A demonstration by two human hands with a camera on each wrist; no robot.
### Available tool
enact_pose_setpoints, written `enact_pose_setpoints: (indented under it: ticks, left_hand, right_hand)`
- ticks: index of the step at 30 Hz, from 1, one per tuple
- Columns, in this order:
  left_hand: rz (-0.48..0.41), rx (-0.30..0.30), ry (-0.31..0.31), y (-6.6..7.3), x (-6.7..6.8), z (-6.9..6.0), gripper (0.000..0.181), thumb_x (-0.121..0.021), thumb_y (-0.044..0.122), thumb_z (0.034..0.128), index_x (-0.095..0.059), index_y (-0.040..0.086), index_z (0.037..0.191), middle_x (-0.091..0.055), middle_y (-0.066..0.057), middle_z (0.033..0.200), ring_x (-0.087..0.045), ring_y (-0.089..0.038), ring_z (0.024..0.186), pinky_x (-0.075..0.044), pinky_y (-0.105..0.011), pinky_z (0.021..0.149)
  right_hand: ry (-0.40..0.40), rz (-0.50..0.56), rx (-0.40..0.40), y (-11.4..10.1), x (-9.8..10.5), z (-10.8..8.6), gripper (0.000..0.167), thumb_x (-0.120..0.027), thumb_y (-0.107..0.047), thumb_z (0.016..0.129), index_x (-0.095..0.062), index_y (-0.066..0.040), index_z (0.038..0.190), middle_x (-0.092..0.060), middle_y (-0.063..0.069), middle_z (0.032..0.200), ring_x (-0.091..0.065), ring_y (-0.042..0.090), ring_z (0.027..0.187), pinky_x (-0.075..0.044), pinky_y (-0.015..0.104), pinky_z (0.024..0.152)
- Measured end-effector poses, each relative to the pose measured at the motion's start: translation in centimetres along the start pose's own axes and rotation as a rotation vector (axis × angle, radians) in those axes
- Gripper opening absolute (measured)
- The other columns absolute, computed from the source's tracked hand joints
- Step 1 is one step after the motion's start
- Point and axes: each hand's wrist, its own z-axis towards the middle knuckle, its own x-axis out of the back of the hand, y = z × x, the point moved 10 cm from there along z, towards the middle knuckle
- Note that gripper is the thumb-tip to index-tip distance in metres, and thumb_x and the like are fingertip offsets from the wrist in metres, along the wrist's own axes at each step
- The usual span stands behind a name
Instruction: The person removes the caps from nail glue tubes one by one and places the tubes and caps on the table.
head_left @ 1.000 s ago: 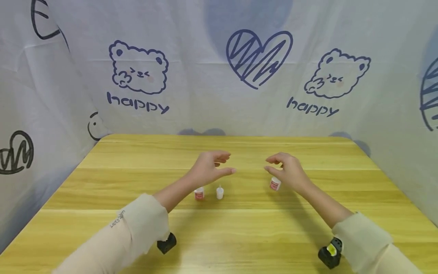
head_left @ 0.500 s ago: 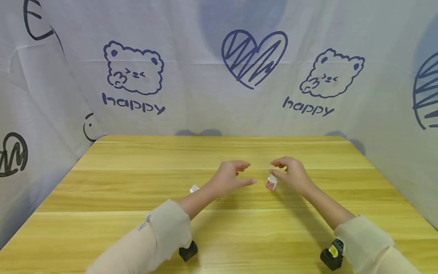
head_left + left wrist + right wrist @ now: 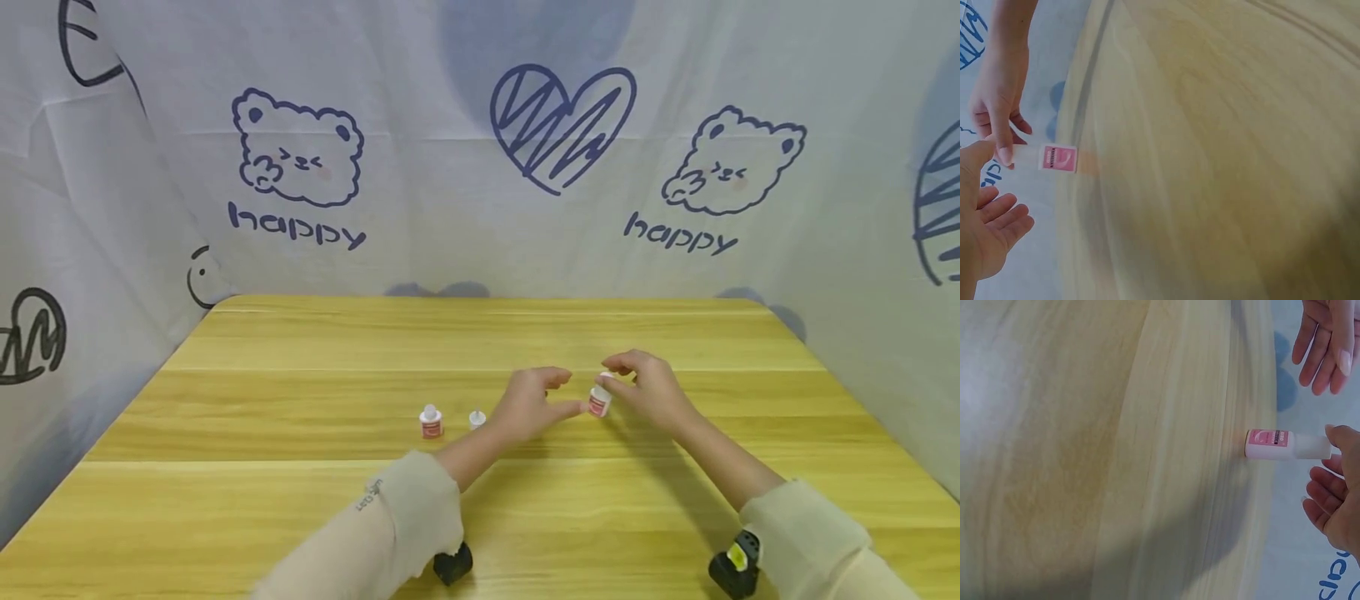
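A small white bottle with a pink label stands upright on the table, its white cap on top. My right hand has its thumb and index finger at either side of the top of the cap and appears to pinch it. To the left of the bottle is my left hand, thumb and fingers apart, holding nothing. Its thumb tip comes close to the bottle; contact cannot be told. Farther left stand a similar bottle with a rounded white top and a small white piece with a thin stem, partly behind my left forearm.
The wooden table reaches back to a pale cloth backdrop printed with bears and hearts. Cloth also hangs at both sides. Black wrist devices sit under the left cuff and the right cuff.
My left hand has moved right and slightly nearer, up to the right-hand bottle. My right hand has lowered slightly, its fingers coming to that bottle's cap. The left-hand bottle is uncovered again.
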Motion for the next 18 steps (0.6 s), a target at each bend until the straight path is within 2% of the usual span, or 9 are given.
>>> enact_pose_setpoints:
  ticks: [5,13,18]
  left_hand:
    - [-0.014,0.018,-0.006,-0.4,-1.2,0.4,0.050,-0.068,0.028,0.0846,-0.057,-0.003,0.123,-0.059,-0.015,0.126,-0.058,-0.028,0.115,-0.049,-0.034,0.093]
    - [-0.025,0.047,0.009,-1.0,-2.5,1.1,0.046,-0.069,0.024,0.0843,-0.059,-0.004,0.119,-0.059,-0.016,0.125,-0.059,-0.028,0.112,-0.050,-0.032,0.091]
    - [-0.021,0.022,0.017,-0.6,-3.1,1.4,0.032,-0.068,0.019,0.0848,-0.066,-0.002,0.110,-0.066,-0.014,0.114,-0.062,-0.025,0.106,-0.051,-0.030,0.088]
  right_hand:
    - [0.023,0.003,0.013,0.2,-0.1,-0.2,0.025,-0.068,-0.009,0.083,-0.065,0.008,0.102,-0.067,0.022,0.097,-0.061,0.033,0.090,-0.051,0.046,0.077]
    - [0.031,0.005,0.019,0.2,-0.2,-0.3,0.012,-0.067,-0.008,0.084,-0.067,0.003,0.089,-0.068,0.015,0.088,-0.061,0.027,0.084,-0.050,0.040,0.073]
    - [0.012,-0.001,0.020,0.1,-0.3,-0.3,0.012,-0.066,-0.009,0.085,-0.068,0.002,0.088,-0.069,0.015,0.088,-0.061,0.027,0.084,-0.051,0.039,0.073]
